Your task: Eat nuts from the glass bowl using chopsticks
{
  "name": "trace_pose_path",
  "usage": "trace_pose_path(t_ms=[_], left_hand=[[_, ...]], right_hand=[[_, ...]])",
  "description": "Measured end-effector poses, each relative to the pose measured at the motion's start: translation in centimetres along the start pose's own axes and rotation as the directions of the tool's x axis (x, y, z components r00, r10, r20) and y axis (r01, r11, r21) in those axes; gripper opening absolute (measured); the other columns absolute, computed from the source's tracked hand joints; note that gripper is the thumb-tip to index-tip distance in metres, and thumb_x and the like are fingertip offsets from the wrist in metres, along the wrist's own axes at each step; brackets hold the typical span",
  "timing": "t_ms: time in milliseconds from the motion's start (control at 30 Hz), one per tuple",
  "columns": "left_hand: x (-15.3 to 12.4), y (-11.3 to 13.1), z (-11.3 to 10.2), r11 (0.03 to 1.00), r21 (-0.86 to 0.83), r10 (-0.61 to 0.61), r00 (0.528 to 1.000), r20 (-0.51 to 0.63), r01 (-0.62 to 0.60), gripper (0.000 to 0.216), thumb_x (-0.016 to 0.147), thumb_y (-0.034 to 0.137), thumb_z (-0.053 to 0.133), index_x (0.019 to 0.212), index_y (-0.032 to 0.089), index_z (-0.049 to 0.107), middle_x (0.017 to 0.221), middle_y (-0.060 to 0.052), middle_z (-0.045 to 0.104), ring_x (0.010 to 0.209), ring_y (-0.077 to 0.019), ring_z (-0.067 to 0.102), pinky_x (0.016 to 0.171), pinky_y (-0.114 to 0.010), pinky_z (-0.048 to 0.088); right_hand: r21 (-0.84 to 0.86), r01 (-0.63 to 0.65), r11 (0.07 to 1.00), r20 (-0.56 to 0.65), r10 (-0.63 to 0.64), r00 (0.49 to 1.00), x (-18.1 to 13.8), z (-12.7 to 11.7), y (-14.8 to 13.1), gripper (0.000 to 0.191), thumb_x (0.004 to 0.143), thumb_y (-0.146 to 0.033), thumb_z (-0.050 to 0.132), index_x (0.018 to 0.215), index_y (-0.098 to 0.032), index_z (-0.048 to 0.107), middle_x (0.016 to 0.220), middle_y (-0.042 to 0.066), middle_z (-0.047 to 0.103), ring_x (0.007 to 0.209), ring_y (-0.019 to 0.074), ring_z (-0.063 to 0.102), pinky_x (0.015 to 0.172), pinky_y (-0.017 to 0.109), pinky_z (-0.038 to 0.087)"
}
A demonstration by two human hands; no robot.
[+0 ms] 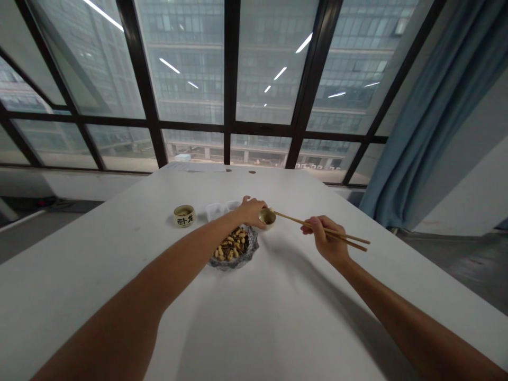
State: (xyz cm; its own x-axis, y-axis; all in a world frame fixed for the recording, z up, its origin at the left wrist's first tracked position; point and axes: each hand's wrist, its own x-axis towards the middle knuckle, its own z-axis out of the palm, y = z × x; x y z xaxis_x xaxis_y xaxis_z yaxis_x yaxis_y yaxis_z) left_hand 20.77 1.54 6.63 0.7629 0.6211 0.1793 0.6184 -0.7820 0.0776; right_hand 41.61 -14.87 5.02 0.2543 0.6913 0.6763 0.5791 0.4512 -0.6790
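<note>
My left hand point(253, 211) is closed round a small cup point(270, 226), which is tipped so that its mouth faces me. Wooden chopsticks point(296, 218) are gripped in my right hand point(327, 238), and their tips reach the cup's rim. A small pale piece seems to be at the tips, too small to name. Under my left forearm stands a crinkled, clear-looking bowl point(254, 254) of peanuts and seeds point(234, 244); the arm hides part of it.
A second small cup point(184, 216) with dark characters stands to the left. Clear plastic containers point(215, 211) sit behind my left arm. Papers point(196, 166) and two small round spots lie at the far edge of the white table point(278, 317). A blue curtain point(428, 116) hangs right.
</note>
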Motion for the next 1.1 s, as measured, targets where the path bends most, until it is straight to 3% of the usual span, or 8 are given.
trace_pose_path(t_ms=[200,400,467,533,700,800,900,1100], left_hand=[[-0.2,0.1,-0.7,0.998,-0.039,-0.041,0.995,0.092,0.045,0.062,0.074,0.058,0.071,0.123,0.023,0.062,0.122,-0.008,0.072,0.120,-0.0291,0.060,0.112,-0.048,0.027],[-0.9,-0.8,-0.7,0.998,-0.033,-0.056,0.993,0.106,0.060,0.053,0.082,0.054,0.067,0.124,0.023,0.062,0.130,-0.009,0.068,0.127,-0.0299,0.057,0.114,-0.051,0.024],[-1.9,-1.7,-1.1,0.999,-0.016,-0.037,0.999,0.034,0.037,0.053,0.084,0.049,0.067,0.129,0.021,0.060,0.134,-0.011,0.066,0.129,-0.0292,0.055,0.117,-0.052,0.021],[-3.4,-2.8,-1.9,1.000,-0.008,-0.017,0.995,-0.095,0.017,0.045,0.088,0.042,0.063,0.127,0.021,0.061,0.133,-0.011,0.067,0.128,-0.0278,0.055,0.117,-0.051,0.021],[-9.2,-6.3,-3.7,0.999,-0.052,-0.032,0.905,-0.424,0.011,0.024,0.094,0.034,0.054,0.104,0.018,0.068,0.108,-0.009,0.073,0.105,-0.0246,0.063,0.099,-0.044,0.041],[-12.7,-8.1,-3.4,0.998,-0.053,-0.067,0.867,-0.494,0.047,0.020,0.094,0.032,0.052,0.093,0.019,0.067,0.095,-0.008,0.071,0.095,-0.0232,0.062,0.088,-0.040,0.045],[-15.4,-9.5,-2.3,0.993,-0.031,-0.111,0.842,-0.528,0.111,0.019,0.094,0.031,0.051,0.090,0.020,0.066,0.094,-0.007,0.071,0.094,-0.0232,0.061,0.088,-0.040,0.045],[-17.6,-10.6,-1.3,0.985,-0.007,-0.149,0.820,-0.553,0.175,0.017,0.095,0.029,0.051,0.090,0.021,0.065,0.099,-0.006,0.072,0.099,-0.0239,0.060,0.090,-0.041,0.042]], right_hand=[[-0.147,0.015,0.989,0.181,0.012,0.983,1.0,0.4,-1.3,0.058,0.087,-0.073,0.055,0.072,-0.019,0.070,0.066,0.008,0.074,0.058,0.0212,0.070,0.054,0.031,0.054],[0.025,-0.014,1.000,0.034,0.013,0.999,2.1,0.7,-5.2,0.063,0.091,-0.072,0.048,0.063,-0.019,0.067,0.056,0.006,0.068,0.048,0.0166,0.062,0.047,0.028,0.050],[0.099,-0.040,0.994,0.039,0.036,0.999,2.3,1.0,-6.7,0.066,0.089,-0.075,0.049,0.060,-0.019,0.066,0.048,0.005,0.063,0.040,0.0147,0.056,0.040,0.026,0.046],[0.103,-0.080,0.991,0.131,0.066,0.989,2.4,1.5,-8.1,0.066,0.085,-0.077,0.053,0.058,-0.018,0.066,0.046,0.005,0.062,0.037,0.0140,0.054,0.036,0.025,0.043],[-0.057,-0.072,0.996,0.414,0.089,0.906,2.3,3.6,-9.9,0.068,0.082,-0.080,0.054,0.063,-0.017,0.067,0.050,0.007,0.066,0.040,0.0148,0.059,0.038,0.024,0.045],[-0.133,-0.024,0.991,0.446,0.082,0.891,2.0,5.0,-9.9,0.071,0.084,-0.082,0.047,0.063,-0.017,0.067,0.052,0.008,0.067,0.043,0.0156,0.061,0.038,0.024,0.045],[-0.161,-0.060,0.985,0.390,0.120,0.913,1.7,6.1,-9.6,0.073,0.085,-0.083,0.043,0.062,-0.017,0.065,0.052,0.009,0.067,0.041,0.0163,0.061,0.037,0.025,0.045],[-0.162,-0.119,0.979,0.345,0.170,0.923,1.8,6.8,-9.1,0.073,0.084,-0.083,0.046,0.063,-0.016,0.065,0.053,0.010,0.067,0.041,0.0170,0.062,0.038,0.025,0.046]])
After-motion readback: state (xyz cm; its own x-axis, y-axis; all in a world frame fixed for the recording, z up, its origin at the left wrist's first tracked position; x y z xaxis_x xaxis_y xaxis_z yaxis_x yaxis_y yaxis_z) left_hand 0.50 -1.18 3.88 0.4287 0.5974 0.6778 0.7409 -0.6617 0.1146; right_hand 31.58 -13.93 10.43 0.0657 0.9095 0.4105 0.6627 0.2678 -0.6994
